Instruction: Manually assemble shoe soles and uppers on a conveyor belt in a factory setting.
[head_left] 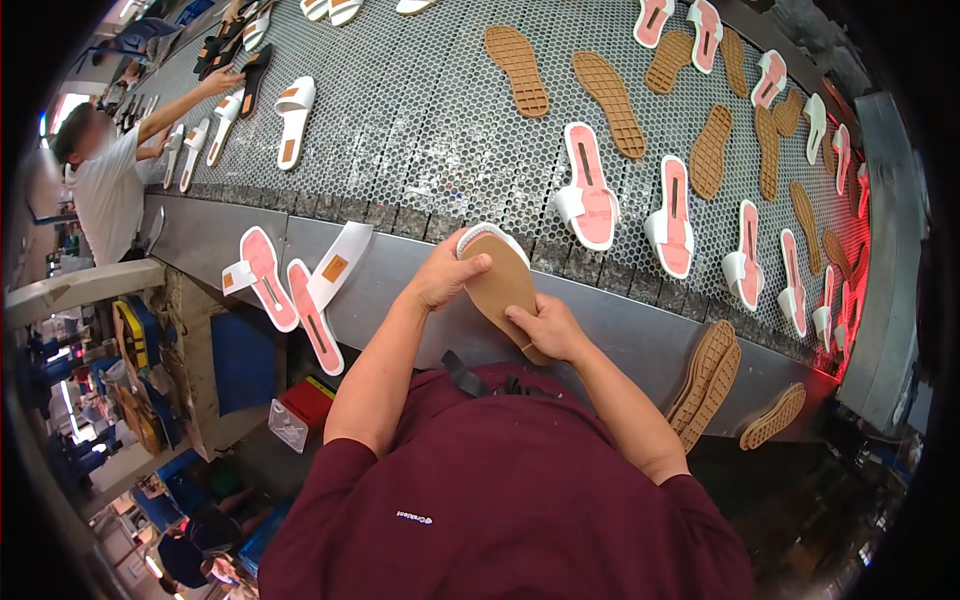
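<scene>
Gripping hands: both clamped on one tan sole, left hand at its broad far end, right hand nearer its narrow end

Thumbs: both pressed on the upward face, with the fingers mostly hidden behind the edges

Tan sole: smooth, matt and flat, long with rounded ends, a white rim curving round the far end; held aslant before the torso, above the near edge of the counter

Forearms: bare below maroon sleeves, angled inward from spread elbows, meeting at the sole

Counter: plain grey metal strip, dull sheen

Left of the hands: two sandals with pink footbeds and white straps, lying across the metal strip

Right of the hands: two brown soles side by side and a single brown sole farther right, all with gridded tread

Mesh surface: perforated metal beyond the strip, carrying treaded brown soles and pink-and-white sandals

Far left: a co-worker's hand at a black slide
</scene>
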